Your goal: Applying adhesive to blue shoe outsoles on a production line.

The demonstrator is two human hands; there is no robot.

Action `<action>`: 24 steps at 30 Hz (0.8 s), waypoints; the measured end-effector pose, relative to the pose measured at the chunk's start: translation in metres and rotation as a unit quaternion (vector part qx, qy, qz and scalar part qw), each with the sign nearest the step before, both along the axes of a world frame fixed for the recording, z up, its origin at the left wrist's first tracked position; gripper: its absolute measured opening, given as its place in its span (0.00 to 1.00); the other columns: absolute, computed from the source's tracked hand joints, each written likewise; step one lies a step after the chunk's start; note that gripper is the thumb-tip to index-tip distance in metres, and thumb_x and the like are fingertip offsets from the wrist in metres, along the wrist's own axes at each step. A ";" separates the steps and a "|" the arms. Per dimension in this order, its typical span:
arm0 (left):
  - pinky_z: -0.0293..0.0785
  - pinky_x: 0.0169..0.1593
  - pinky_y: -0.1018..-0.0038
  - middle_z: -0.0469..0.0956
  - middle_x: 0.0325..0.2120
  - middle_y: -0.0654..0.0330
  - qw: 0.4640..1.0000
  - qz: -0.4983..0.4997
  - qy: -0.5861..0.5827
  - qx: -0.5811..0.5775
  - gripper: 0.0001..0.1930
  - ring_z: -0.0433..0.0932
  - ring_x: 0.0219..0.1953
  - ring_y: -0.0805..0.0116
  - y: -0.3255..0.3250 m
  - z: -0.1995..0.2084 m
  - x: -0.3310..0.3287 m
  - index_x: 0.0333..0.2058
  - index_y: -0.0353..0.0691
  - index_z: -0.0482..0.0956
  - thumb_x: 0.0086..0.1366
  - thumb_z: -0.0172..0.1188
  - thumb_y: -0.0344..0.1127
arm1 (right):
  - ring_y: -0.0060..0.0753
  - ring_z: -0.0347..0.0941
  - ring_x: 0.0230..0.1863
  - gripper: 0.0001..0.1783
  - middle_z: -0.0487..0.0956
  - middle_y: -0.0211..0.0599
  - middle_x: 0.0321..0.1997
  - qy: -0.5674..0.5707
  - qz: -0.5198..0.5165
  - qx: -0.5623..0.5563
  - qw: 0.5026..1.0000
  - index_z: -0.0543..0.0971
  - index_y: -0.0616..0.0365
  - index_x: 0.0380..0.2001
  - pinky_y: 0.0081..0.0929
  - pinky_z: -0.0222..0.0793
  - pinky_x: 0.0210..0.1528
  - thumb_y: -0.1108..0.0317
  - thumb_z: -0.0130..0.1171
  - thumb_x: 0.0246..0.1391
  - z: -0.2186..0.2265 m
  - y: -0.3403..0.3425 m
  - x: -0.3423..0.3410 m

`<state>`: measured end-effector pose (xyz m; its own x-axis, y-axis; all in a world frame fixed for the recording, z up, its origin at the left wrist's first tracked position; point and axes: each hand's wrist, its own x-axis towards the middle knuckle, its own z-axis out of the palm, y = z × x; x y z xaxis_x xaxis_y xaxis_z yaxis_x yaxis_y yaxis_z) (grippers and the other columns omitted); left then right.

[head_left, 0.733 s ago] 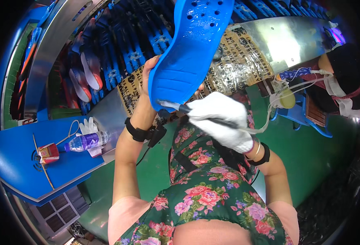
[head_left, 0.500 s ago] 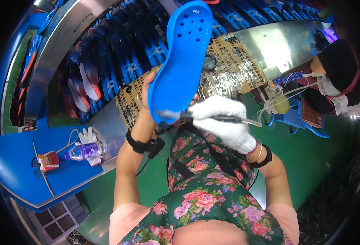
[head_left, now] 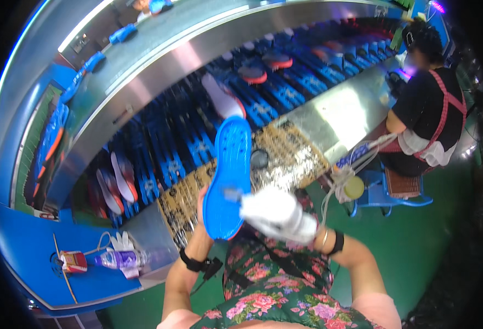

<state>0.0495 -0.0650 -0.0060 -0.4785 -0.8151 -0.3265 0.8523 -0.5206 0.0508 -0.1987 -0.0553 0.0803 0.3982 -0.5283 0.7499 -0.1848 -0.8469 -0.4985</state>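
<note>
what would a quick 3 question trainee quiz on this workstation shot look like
1. True or false: the left hand holds the blue shoe sole up on end.
2. What covers the right hand? A) a white glove B) nothing C) a black mitten
3. Fill in: the plastic bottle lies on the ____ shelf to the person's left.

Key
1. True: the sole stands upright, gripped near its lower end.
2. A: a white glove, pressed against the sole's lower part.
3. Blue: the bottle lies on its side beside a white glove and a small red box.
</note>
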 end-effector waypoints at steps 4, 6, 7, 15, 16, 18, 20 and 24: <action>0.69 0.61 0.38 0.63 0.65 0.36 0.990 -0.091 0.025 -0.109 0.51 0.69 0.59 0.26 0.005 0.033 -0.005 0.71 0.35 0.52 0.62 0.49 0.70 | 0.33 0.83 0.41 0.09 0.86 0.39 0.40 -0.158 0.192 0.333 0.910 0.87 0.62 0.36 0.30 0.77 0.47 0.74 0.73 0.49 0.004 0.015 -0.024; 0.67 0.63 0.38 0.61 0.67 0.37 0.978 -0.038 -0.099 -0.179 0.53 0.67 0.61 0.26 0.005 0.047 -0.004 0.72 0.36 0.50 0.61 0.53 0.70 | 0.31 0.82 0.39 0.09 0.86 0.40 0.39 -0.250 0.136 0.359 0.889 0.86 0.64 0.36 0.27 0.77 0.44 0.79 0.70 0.49 0.001 0.007 -0.040; 0.67 0.63 0.38 0.60 0.67 0.37 0.972 -0.034 -0.108 -0.207 0.55 0.67 0.61 0.26 0.004 0.059 -0.004 0.72 0.35 0.50 0.58 0.57 0.70 | 0.30 0.82 0.37 0.09 0.86 0.42 0.39 -0.297 0.104 0.368 0.875 0.86 0.65 0.36 0.26 0.77 0.42 0.80 0.68 0.49 -0.002 0.002 -0.047; 0.83 0.48 0.45 0.57 0.67 0.39 0.904 0.009 -0.078 -0.421 0.70 0.72 0.56 0.31 -0.013 0.204 -0.029 0.72 0.35 0.45 0.41 0.78 0.66 | 0.22 0.75 0.29 0.09 0.84 0.38 0.35 -0.470 0.017 0.476 0.743 0.85 0.68 0.37 0.20 0.71 0.34 0.81 0.64 0.51 -0.012 0.007 -0.089; 0.85 0.45 0.48 0.58 0.66 0.37 0.879 0.031 -0.099 -0.464 0.70 0.75 0.53 0.33 -0.029 0.221 -0.036 0.72 0.33 0.45 0.43 0.75 0.70 | 0.22 0.75 0.29 0.09 0.84 0.38 0.34 -0.477 0.011 0.476 0.739 0.85 0.68 0.38 0.20 0.71 0.34 0.82 0.64 0.51 -0.016 0.008 -0.089; 0.85 0.41 0.49 0.59 0.66 0.37 0.837 0.036 -0.093 -0.538 0.69 0.76 0.51 0.35 -0.075 0.253 -0.044 0.71 0.31 0.48 0.46 0.62 0.81 | 0.23 0.76 0.29 0.10 0.84 0.38 0.34 -0.479 0.003 0.478 0.736 0.85 0.67 0.38 0.19 0.71 0.34 0.82 0.65 0.51 -0.022 0.006 -0.086; 0.78 0.51 0.48 0.60 0.65 0.38 0.856 0.026 -0.025 -0.516 0.62 0.71 0.56 0.36 -0.132 0.277 -0.050 0.70 0.34 0.54 0.52 0.58 0.80 | 0.22 0.77 0.30 0.11 0.85 0.37 0.33 -0.463 -0.004 0.480 0.745 0.86 0.67 0.40 0.19 0.71 0.34 0.81 0.66 0.52 -0.023 0.005 -0.080; 0.57 0.70 0.45 0.53 0.68 0.36 0.918 0.170 0.052 -0.354 0.50 0.56 0.68 0.36 -0.223 0.296 -0.026 0.71 0.34 0.48 0.69 0.40 0.73 | 0.19 0.77 0.31 0.11 0.85 0.32 0.33 -0.394 0.024 0.505 0.768 0.86 0.64 0.41 0.17 0.71 0.35 0.78 0.67 0.53 -0.038 0.001 -0.054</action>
<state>0.0236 -0.2881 0.2901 -0.1553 -0.9136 0.3758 0.9788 -0.0909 0.1834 -0.2525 -0.0542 0.0423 0.0679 -0.9976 -0.0139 0.5293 0.0478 -0.8471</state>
